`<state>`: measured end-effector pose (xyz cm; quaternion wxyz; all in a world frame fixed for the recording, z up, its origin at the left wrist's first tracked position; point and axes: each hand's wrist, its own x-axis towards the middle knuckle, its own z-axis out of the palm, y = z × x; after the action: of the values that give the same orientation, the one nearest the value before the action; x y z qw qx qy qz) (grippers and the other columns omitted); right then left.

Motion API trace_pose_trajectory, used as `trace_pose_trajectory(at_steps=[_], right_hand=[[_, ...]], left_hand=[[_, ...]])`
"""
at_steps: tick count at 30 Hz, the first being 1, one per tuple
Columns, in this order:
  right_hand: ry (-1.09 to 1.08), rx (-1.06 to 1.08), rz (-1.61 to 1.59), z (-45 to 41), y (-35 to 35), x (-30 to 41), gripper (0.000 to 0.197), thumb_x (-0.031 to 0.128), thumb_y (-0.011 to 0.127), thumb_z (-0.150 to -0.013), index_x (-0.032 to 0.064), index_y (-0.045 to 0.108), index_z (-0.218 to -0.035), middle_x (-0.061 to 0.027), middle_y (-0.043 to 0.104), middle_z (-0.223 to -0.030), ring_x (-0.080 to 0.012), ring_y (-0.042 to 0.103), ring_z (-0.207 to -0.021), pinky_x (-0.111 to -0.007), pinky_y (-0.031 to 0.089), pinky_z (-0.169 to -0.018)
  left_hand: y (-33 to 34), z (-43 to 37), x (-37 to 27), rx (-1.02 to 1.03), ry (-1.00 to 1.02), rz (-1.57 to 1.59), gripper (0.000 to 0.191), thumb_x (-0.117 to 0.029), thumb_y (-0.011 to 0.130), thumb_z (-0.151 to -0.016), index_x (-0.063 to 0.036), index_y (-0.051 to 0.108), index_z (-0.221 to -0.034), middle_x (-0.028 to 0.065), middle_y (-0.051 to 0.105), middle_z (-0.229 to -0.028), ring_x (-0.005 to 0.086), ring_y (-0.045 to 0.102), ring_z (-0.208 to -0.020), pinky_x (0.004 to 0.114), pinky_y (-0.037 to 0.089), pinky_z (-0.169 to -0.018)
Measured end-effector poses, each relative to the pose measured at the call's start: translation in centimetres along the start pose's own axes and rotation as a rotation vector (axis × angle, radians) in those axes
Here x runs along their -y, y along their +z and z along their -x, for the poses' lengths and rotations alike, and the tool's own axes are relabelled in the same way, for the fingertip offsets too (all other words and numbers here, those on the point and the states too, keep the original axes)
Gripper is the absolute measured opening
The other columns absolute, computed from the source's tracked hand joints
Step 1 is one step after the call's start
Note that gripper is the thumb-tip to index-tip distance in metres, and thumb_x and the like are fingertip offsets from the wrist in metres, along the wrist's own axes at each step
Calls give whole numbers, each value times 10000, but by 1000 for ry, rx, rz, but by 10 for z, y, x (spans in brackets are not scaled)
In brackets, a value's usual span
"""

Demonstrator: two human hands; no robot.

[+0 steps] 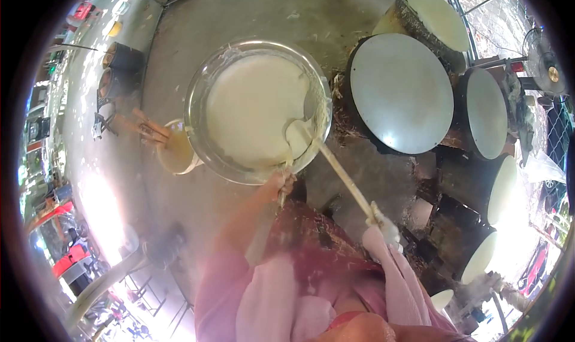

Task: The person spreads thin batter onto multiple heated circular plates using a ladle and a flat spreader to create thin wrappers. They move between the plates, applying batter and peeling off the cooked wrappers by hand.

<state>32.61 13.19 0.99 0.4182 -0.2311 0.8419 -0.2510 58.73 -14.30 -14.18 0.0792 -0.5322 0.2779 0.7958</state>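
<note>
A wide, shiny metal basin (197, 86) stands in front of me, holding pale, thick batter (256, 108). Batter also coats its inner right wall. My left hand (280, 185) is at the near rim, closed around a thin batter-smeared tool (282, 200) whose exact kind I cannot make out. My right hand (386, 227), in what looks like a white glove, grips the lower end of a long wooden handle (343, 176). The handle slants up to a batter-coated ladle (300, 136) at the right side of the basin, its head partly in the batter.
Left of the basin, a bucket (177, 155) holds several wooden sticks (155, 128). Round pale-topped drums or griddles stand on the right, the nearest (402, 92) beside the basin. Farther out are a fan (546, 68), a chain-link fence (494, 9) and dark pots (123, 56).
</note>
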Motion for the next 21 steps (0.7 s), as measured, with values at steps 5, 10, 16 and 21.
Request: trace_pose_trajectory(at_steps=[5,10,16,21], right_hand=[[457,511,571,45,2,23,393,169,570,-922,134,540,-1312,-143,656,-1101,-130,608,-871,-239,486,-761],[0,345,196,77,-18,-7,370,182,567,-920,124,559,-1285,-140,660,-1076,-155,618,-831,-258,496,-728],[-300,67,-262,81,-18,17,347,198,564,-918,113,582,-1253,-137,664,-1046,-184,630,-783,-281,509,-690],[-113,-91,-1306,-26,12,-63,378,94,608,-898,126,558,-1271,18,545,-784,-56,465,-579,-185,385,-488]], left_hand=[[83,77,20,343,232,770,336,-364,510,-961,-32,516,-910,-73,342,-561,48,277,-394,210,267,-418],[117,147,6,491,244,1221,222,-186,461,-975,30,489,-1021,-58,393,-565,61,395,-407,218,327,-408],[76,274,-75,846,533,771,322,-284,408,-1007,-7,515,-1133,-36,452,-629,92,398,-387,238,391,-438],[88,320,-189,880,910,344,295,-257,455,-979,8,524,-1089,-38,514,-647,111,457,-422,235,411,-434]])
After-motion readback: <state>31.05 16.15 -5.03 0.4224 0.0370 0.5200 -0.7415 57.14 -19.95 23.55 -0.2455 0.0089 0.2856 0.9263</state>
